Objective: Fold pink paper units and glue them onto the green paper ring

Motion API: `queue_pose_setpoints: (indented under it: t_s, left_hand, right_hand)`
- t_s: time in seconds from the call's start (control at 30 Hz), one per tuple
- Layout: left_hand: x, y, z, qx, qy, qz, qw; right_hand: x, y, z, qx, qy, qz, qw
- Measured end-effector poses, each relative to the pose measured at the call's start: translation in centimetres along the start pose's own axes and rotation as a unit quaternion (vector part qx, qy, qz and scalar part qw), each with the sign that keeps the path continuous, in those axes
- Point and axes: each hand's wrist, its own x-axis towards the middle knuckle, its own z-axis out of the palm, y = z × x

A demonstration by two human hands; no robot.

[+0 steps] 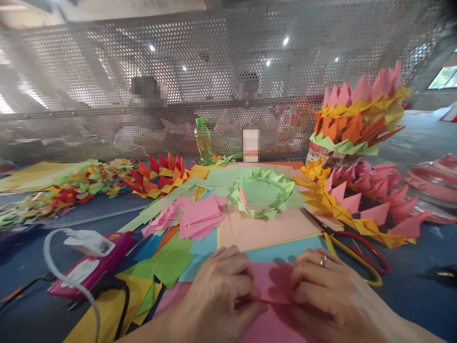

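My left hand (pixel 226 286) and my right hand (pixel 326 290) are both closed on a sheet of pink paper (pixel 273 278) at the table's near edge. A crease or edge of the sheet runs straight between my fingers, and its lower part is partly covered by my hands. A ring sits on my right hand. Just beyond lie peach sheets (pixel 271 228) and blue paper (pixel 289 252). On top rests a ring of folded light-green paper points (pixel 282 195). Scissors (pixel 366 267) with red and yellow handles lie beyond my right hand.
A magenta power strip (pixel 87 271) with a white plug and cables lies left. Small pink papers (pixel 200 216) are stacked ahead. Strips of folded pink and yellow paper (pixel 371 209) lie right, below a tiered paper piece (pixel 357 114). A green bottle (pixel 203 143) stands before a perforated metal screen (pixel 207 57).
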Motion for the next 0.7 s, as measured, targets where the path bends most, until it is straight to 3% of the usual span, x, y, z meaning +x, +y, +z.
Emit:
queue_pose_setpoints:
  t_s: [0.2,0.43,0.57,0.7]
  left_hand:
    - [0.2,0.1,0.0,0.009,0.024,-0.033,0.999]
    - [0.1,-1.4,0.8,0.014,0.040,-0.105,0.994]
    - [-0.1,-1.7,1.2,0.037,0.055,-0.114,0.991]
    - [0.0,-1.7,1.5,0.059,0.062,-0.112,0.990]
  right_hand:
    - [0.1,0.5,-0.4,0.011,-0.009,0.014,1.000]
    - [-0.2,1.6,0.3,0.011,-0.002,0.087,0.996]
    - [-0.4,1.8,0.8,-0.032,-0.019,0.131,0.991]
    - [-0.4,1.7,1.0,-0.055,-0.027,0.127,0.990]
